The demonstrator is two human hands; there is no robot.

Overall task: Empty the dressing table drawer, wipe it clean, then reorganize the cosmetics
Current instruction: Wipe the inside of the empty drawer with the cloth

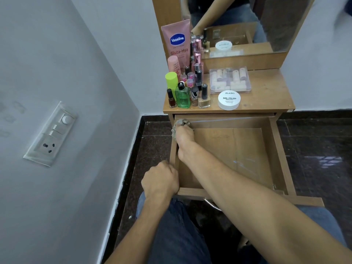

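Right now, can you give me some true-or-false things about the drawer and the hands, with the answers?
1. The drawer is pulled open with no cosmetics inside. True.
2. The right hand presses a cloth into the drawer's far left corner. True.
3. The left hand holds the cloth. False: it grips the drawer's left wall.
4. The white Zudio tub lies in the drawer. False: it sits on the tabletop.

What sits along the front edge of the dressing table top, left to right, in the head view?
dark red nail polish bottle → green glass bottle → small grey-capped bottle → beige nail polish bottle → white Zudio nail polish remover tub
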